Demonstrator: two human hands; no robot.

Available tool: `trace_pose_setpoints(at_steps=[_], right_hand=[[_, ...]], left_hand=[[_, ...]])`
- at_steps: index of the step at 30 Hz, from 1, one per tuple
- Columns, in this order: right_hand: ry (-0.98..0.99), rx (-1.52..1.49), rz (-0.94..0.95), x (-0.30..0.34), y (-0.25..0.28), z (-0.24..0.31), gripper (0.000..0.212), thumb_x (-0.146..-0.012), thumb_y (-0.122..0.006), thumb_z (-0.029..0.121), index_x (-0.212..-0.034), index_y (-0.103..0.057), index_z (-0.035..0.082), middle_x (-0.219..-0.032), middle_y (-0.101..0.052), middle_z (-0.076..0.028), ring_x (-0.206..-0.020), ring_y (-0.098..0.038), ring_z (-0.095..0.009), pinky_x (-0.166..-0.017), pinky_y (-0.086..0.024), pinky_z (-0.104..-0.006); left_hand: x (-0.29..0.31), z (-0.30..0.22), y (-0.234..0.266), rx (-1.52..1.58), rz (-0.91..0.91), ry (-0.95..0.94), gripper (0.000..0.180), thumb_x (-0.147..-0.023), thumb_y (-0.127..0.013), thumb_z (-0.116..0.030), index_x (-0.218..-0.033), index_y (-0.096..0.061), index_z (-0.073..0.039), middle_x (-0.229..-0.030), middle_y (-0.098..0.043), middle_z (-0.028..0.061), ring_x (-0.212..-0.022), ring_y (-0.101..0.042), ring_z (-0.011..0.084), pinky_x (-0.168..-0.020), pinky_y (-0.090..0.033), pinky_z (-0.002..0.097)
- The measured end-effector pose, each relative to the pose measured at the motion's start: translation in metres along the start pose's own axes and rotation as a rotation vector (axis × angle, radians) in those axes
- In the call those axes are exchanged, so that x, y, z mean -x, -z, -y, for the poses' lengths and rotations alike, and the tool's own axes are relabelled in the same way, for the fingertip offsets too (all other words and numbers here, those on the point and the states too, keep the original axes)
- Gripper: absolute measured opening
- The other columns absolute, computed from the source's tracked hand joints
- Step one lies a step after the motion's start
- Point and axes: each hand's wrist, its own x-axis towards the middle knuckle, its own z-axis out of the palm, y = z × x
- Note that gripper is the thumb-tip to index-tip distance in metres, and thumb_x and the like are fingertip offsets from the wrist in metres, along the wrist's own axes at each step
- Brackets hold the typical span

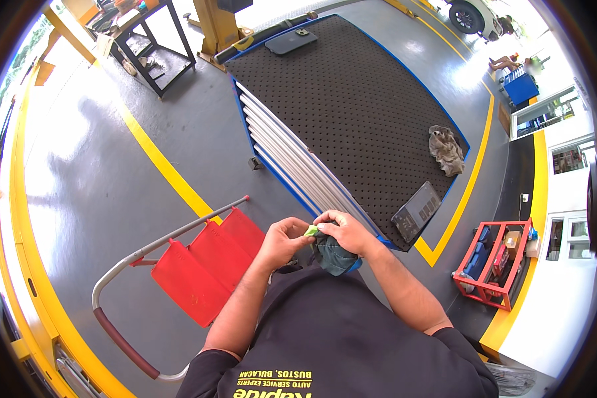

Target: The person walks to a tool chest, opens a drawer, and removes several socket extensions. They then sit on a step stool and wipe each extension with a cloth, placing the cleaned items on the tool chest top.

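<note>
Close in front of my chest, both hands work at a dark grey-green cloth bundle [333, 257] with a small bright green piece [311, 230] at its upper left. My left hand [285, 243] pinches that green piece between thumb and fingertips. From the other side my right hand [345, 232] is closed on the top of the bundle, its thumb beside the green piece. A bit of blue [355, 265] shows under the bundle. Whether the bundle is a pouch or a folded cloth I cannot tell.
Ahead stands a workbench with a black perforated top [338, 86], bearing a dark flat case [292, 42], a crumpled rag [446, 150] and a dark tablet-like device [416, 212]. A red folding chair [209, 265] is at left, a red rack [494, 265] at right, a black cart [156, 60] farther off.
</note>
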Motion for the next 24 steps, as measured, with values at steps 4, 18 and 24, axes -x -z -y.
trace_pose_setpoints(at_steps=[4, 18, 24], right_hand=[[-0.026, -0.063, 0.162, -0.004, 0.004, 0.001, 0.035, -0.096, -0.055, 0.010, -0.129, -0.059, -0.001, -0.112, -0.066, -0.008, -0.102, -0.062, -0.012, -0.093, -0.049, -0.0275], [-0.069, -0.049, 0.185, 0.002, -0.015, 0.010, 0.063, -0.098, -0.057, 0.024, -0.152, -0.033, 0.003, -0.142, -0.046, -0.020, -0.129, -0.048, -0.025, -0.107, -0.040, -0.0365], [0.233, 0.408, -0.187, 0.021, -0.009, 0.041, 0.045, -0.093, -0.067, 0.026, -0.131, -0.056, 0.006, -0.113, -0.058, -0.018, -0.103, -0.059, -0.028, -0.091, -0.047, -0.0358]], left_hand=[[-0.003, -0.008, 0.013, 0.019, 0.093, 0.008, 0.029, -0.083, -0.078, -0.001, -0.108, -0.063, 0.000, -0.092, -0.068, 0.0026, -0.081, -0.064, 0.0075, -0.073, -0.053, 0.0219], [0.002, 0.008, 0.008, 0.117, 0.129, -0.088, 0.030, -0.088, -0.072, -0.001, -0.114, -0.057, -0.006, -0.091, -0.057, -0.0030, -0.087, -0.056, 0.0057, -0.076, -0.049, 0.0239], [-0.022, 0.024, 0.032, 0.132, 0.000, -0.176, 0.033, -0.085, -0.076, 0.000, -0.112, -0.058, -0.004, -0.091, -0.058, -0.0027, -0.086, -0.060, 0.0072, -0.080, -0.055, 0.0251]])
